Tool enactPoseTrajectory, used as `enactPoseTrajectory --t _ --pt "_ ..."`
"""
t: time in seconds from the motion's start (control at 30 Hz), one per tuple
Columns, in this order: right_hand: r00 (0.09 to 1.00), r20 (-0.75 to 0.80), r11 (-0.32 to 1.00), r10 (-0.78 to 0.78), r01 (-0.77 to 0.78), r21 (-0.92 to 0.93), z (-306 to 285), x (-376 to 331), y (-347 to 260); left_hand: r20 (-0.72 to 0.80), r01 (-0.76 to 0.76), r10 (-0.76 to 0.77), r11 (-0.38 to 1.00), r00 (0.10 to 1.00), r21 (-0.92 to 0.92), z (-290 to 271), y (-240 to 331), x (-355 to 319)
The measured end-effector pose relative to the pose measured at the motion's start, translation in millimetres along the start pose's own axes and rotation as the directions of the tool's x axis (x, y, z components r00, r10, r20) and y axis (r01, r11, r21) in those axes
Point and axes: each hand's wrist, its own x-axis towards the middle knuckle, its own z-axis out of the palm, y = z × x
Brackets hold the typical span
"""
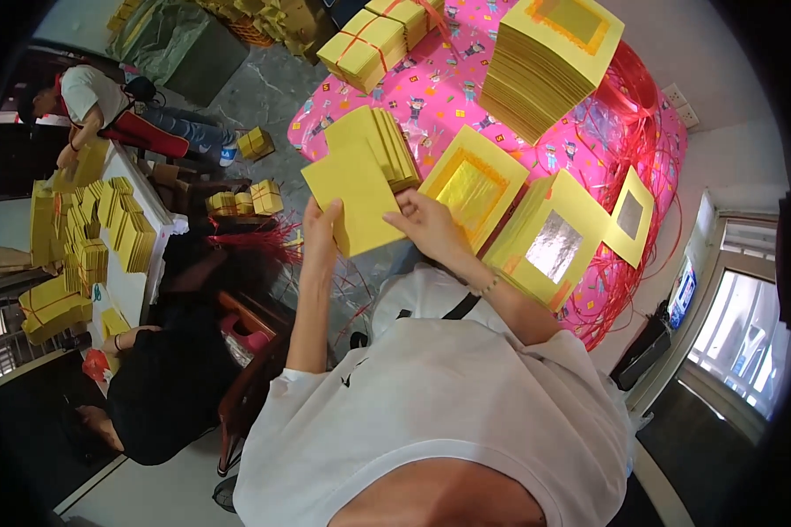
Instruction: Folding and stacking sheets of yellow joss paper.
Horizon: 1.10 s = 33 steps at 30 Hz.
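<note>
Holding a plain yellow paper sheet (353, 198) with both hands above the near edge of a pink patterned tablecloth (422, 81). The left hand (320, 230) grasps its left side, the thumb lying on the upper face and the fingers mostly hidden beneath; the right hand (429, 224) pinches the right edge between thumb and bent fingers. Whether one sheet or several are gripped cannot be told.

Good handling here, as judged from the view, calls for light, even pressure on both sides, so that the paper neither buckles nor creases. Thumbs are best kept close to the margins, and the edges squared before any pressing, since a skewed sheet would carry its error into a pile.

The sheet lies between the hands, tilted, its far corner reaching beyond the fingertips. Just beyond it stands a fanned stack of yellow paper (380, 145), partly covered in this view; contact between the two is unclear. To the right of this stack, near the right hand, lies a gold-foil-panelled stack (471, 191), and farther right a silver-foil-panelled stack (549, 241).
</note>
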Motion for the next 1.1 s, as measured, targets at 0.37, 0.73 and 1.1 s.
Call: enactPoseTrajectory --t 0.37,0.73,1.1 --pt "0.974 -0.197 0.903 -0.113 0.018 -0.429 5.9 97.7 19.9 -0.03 -0.014 0.021 0.974 0.999 0.227 -9.0 -27.7 124.1" --pt "0.952 -0.015 0.582 -0.307 0.175 -0.795 -5.6 107.3 18.0 -0.079 0.014 0.012 0.947 0.997 0.322 7.6 -63.5 141.7" --pt "0.992 0.108 0.487 -0.06 0.124 -0.865 -6.6 131.0 35.8 -0.153 0.034 0.044 0.883 0.987 0.467 10.1 -82.8 149.5"
